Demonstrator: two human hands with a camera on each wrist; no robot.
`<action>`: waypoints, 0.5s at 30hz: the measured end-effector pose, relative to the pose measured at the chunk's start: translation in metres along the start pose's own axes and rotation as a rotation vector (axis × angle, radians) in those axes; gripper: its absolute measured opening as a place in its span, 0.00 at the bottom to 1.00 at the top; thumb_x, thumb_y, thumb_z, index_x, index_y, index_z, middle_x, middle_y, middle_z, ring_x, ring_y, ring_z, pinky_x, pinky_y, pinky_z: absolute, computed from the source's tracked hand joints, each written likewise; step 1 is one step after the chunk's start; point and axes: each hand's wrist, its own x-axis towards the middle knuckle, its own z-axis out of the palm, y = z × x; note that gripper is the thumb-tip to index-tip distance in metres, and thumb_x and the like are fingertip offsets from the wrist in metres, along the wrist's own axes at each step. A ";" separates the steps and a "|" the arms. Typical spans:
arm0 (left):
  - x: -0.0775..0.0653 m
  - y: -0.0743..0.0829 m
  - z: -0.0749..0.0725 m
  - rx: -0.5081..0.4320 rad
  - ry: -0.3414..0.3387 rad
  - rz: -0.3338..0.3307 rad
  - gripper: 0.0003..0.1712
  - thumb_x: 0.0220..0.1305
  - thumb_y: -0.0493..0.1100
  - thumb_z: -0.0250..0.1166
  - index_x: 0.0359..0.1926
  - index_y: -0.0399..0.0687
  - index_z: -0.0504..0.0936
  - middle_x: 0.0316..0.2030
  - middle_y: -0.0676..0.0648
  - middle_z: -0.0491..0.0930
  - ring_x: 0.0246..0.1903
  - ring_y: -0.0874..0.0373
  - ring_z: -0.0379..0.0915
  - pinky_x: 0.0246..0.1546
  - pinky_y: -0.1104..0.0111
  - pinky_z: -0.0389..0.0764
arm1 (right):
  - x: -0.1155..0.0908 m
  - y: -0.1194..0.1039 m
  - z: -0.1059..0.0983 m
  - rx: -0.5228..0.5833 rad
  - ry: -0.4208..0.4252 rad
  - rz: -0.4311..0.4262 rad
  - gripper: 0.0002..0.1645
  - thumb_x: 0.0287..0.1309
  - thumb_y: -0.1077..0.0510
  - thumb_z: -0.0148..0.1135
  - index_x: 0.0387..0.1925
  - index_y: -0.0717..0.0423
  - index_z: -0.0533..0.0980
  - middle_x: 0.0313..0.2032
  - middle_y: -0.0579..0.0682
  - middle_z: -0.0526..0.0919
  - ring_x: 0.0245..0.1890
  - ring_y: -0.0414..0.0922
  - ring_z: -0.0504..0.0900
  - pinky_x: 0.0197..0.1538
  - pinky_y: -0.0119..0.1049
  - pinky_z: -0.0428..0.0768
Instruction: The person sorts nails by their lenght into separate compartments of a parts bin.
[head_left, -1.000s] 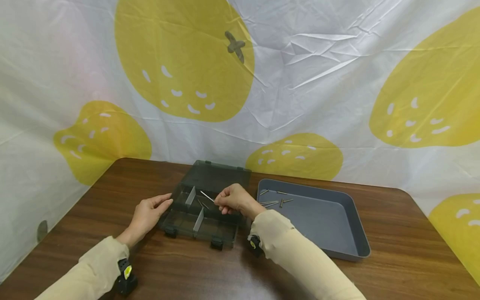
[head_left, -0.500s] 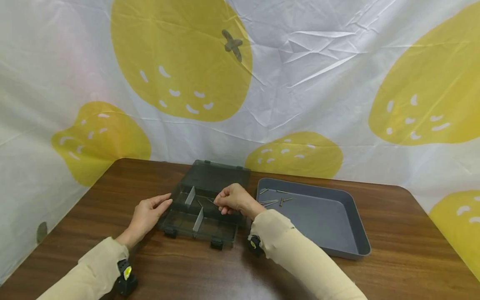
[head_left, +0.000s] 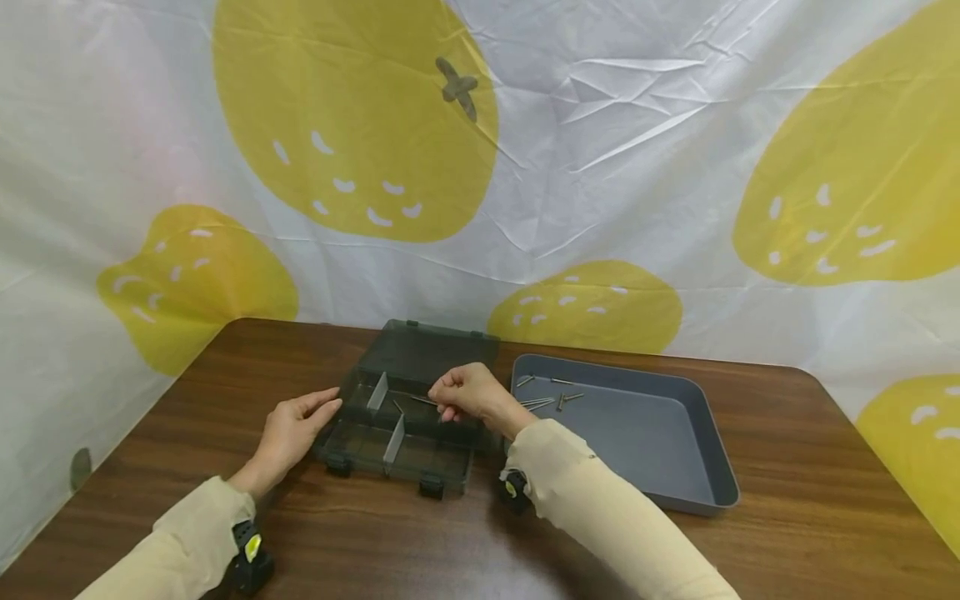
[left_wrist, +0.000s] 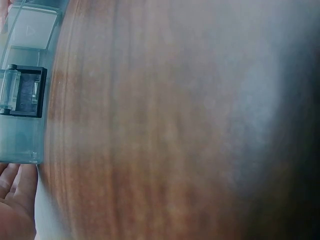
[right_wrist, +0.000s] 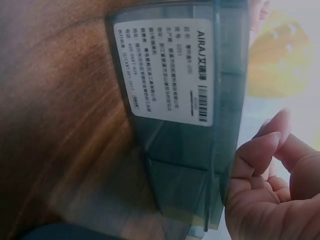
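A dark translucent divided box (head_left: 438, 462) lies with its lid (head_left: 427, 346) folded back. My left hand (head_left: 291, 429) touches the box's left edge with extended fingers; in the left wrist view those fingers (left_wrist: 22, 187) meet the side near a black latch (left_wrist: 30, 92). Over the back compartment, my right hand (head_left: 472, 396) pinches a thin nail-like metal piece (head_left: 423, 400), largely covered by the fingers. Another thin piece (head_left: 398, 407) shows beneath, near a grey divider (head_left: 394, 440). The right wrist view has the hand (right_wrist: 270, 185) beyond the box's labelled side (right_wrist: 165, 70).
Right of the box stands a grey tray (head_left: 645, 450) with several screws (head_left: 562, 400) and long silver pieces (head_left: 538, 404) at its left end. A wood-grain table (head_left: 405, 550) bears everything. Behind it hangs a lemon-print cloth (head_left: 570, 208).
The metal piece at my right fingertips has gone from a bright upward slant to lower and flatter, with less showing. My left hand stays at the box edge. The view has shifted slightly.
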 end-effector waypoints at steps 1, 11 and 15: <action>0.000 0.000 0.000 -0.002 0.000 0.001 0.26 0.69 0.50 0.55 0.61 0.38 0.73 0.58 0.37 0.73 0.58 0.41 0.69 0.55 0.50 0.73 | 0.000 0.000 -0.001 0.016 0.009 0.000 0.12 0.62 0.65 0.57 0.40 0.73 0.78 0.16 0.45 0.76 0.14 0.33 0.75 0.21 0.25 0.74; -0.002 0.000 0.000 -0.001 -0.001 0.005 0.28 0.69 0.52 0.54 0.61 0.39 0.73 0.58 0.36 0.73 0.58 0.41 0.69 0.54 0.49 0.73 | -0.009 0.001 -0.026 0.098 0.069 0.033 0.14 0.63 0.63 0.57 0.44 0.72 0.76 0.18 0.45 0.76 0.16 0.33 0.75 0.23 0.26 0.74; -0.001 0.000 0.000 0.003 0.003 0.014 0.27 0.69 0.52 0.55 0.61 0.38 0.73 0.58 0.37 0.73 0.58 0.41 0.70 0.54 0.50 0.73 | -0.017 0.006 -0.045 0.092 0.090 0.037 0.16 0.64 0.62 0.56 0.47 0.73 0.75 0.19 0.44 0.76 0.16 0.32 0.75 0.25 0.26 0.75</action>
